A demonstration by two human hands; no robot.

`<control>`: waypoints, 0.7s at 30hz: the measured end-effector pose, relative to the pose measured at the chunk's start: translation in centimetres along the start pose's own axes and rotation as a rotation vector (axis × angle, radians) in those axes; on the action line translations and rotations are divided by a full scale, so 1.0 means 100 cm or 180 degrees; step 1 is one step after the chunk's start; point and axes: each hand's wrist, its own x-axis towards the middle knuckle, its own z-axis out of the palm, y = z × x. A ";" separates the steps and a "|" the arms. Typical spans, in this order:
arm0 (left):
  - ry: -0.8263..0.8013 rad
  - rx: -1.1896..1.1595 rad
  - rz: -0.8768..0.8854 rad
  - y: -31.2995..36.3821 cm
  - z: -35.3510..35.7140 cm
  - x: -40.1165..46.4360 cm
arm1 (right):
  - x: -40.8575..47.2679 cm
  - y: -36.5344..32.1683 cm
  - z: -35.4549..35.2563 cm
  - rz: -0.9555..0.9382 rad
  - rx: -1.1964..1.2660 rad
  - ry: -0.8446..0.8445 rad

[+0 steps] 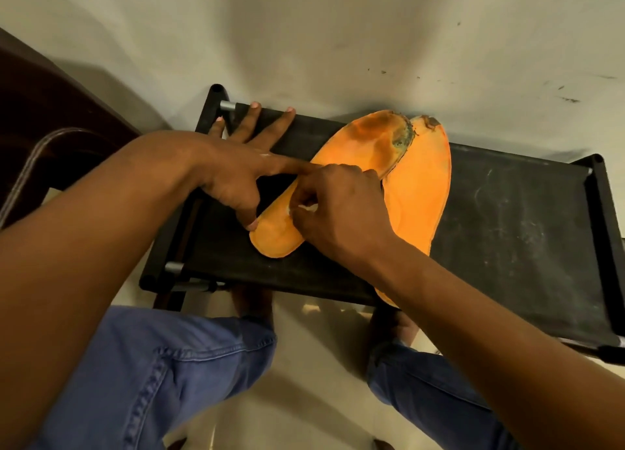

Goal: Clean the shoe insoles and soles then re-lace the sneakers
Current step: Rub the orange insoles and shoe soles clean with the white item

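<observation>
Two orange insoles lie overlapping on a black fabric stool (507,212). The upper insole (368,141) has a dark, dirty toe and runs down-left to its heel near the stool's left side. The lower insole (419,192) lies under it to the right. My left hand (233,165) rests spread on the stool, its thumb and index finger pressing the upper insole's edge. My right hand (334,209) is curled over the middle of the upper insole, pinching a small white wipe (306,207) against it.
The stool has a black frame with metal tube ends (227,106) at its left corners. A dark wooden chair (50,138) stands at the left. Pale floor surrounds the stool, and my knees in blue jeans (162,375) are below it.
</observation>
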 end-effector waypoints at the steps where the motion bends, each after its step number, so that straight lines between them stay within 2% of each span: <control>1: -0.0004 0.0036 -0.0015 0.001 0.000 0.000 | -0.001 -0.002 0.001 -0.0068 -0.0086 0.0003; 6: -0.0008 0.0060 -0.0011 0.003 0.001 -0.001 | 0.004 0.011 -0.002 0.0111 -0.0519 0.0359; 8: -0.0022 0.0090 -0.0016 0.004 0.000 -0.001 | 0.006 0.015 -0.004 0.0297 -0.0408 0.0464; 10: -0.0033 0.0108 -0.0036 0.004 0.000 -0.001 | 0.006 0.011 -0.003 0.0305 -0.0394 0.0407; 16: -0.0032 0.0122 -0.0074 0.004 0.000 0.000 | -0.004 -0.007 0.005 -0.0159 -0.0407 0.0281; 21: -0.0023 0.0106 -0.0044 0.005 0.001 0.001 | 0.003 0.005 -0.001 0.0156 -0.0829 0.0491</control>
